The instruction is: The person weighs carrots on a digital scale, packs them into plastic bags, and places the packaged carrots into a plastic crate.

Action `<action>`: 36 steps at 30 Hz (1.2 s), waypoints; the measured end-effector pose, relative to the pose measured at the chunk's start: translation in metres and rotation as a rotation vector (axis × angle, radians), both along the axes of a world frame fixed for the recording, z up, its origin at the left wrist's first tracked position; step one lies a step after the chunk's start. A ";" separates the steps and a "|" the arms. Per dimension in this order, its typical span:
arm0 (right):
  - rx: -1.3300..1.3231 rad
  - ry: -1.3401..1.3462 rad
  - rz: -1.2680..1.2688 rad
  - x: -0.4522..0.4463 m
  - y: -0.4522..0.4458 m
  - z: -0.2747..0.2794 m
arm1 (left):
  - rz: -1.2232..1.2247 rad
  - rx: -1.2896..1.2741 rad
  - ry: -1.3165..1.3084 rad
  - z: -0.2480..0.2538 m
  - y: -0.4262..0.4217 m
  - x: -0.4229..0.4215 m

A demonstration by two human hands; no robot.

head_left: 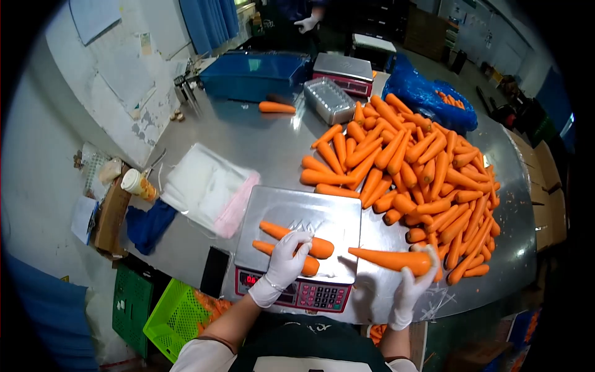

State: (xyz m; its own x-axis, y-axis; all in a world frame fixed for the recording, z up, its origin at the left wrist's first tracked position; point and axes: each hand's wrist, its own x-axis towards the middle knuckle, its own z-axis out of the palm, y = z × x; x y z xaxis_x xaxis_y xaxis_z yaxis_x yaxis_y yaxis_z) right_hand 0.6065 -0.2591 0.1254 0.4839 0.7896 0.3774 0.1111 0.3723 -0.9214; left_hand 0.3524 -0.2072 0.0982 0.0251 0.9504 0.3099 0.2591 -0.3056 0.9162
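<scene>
On the steel plate of a digital scale [297,204] lie two carrots, an upper carrot [321,248] and a lower carrot [310,266], side by side with tips to the left. My left hand [288,260], in a white glove, lies over both of them with its fingers bent; what its fingertips grip is hard to make out. In my right hand [410,288], also gloved, is a large carrot [387,259], held by its thick end, its tip pointing left toward the scale. A big pile of carrots [427,173] spreads behind and right of my right hand.
White plastic bags [201,186] lie left of the scale. Behind are a single carrot [276,107], a clear plastic box [328,99], a second scale [342,66], a blue bin [251,77] and a blue bag [412,87]. A co-worker's gloved hand [307,24] shows at the top.
</scene>
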 end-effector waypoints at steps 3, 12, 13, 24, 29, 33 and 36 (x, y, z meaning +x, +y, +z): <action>-0.081 0.052 0.189 -0.047 -0.003 -0.001 | -0.019 0.116 0.098 0.004 -0.001 -0.003; 0.005 -0.699 0.453 -0.107 0.017 -0.033 | -0.021 0.311 0.362 0.026 -0.016 -0.015; -0.028 -0.618 0.456 -0.101 0.015 -0.038 | 0.000 0.313 0.357 0.031 -0.025 -0.019; -0.302 -0.306 0.374 -0.024 0.016 -0.065 | -0.409 -1.225 -0.729 -0.018 -0.104 -0.023; -0.195 -0.596 0.286 -0.062 0.063 -0.011 | -0.393 -1.192 -1.107 -0.027 -0.073 0.009; -0.074 -0.947 0.293 -0.072 0.093 -0.033 | -0.244 -1.071 -0.998 -0.024 -0.069 0.011; -0.223 -1.065 0.392 -0.061 0.085 -0.053 | -0.250 -1.020 -0.818 -0.035 -0.083 -0.018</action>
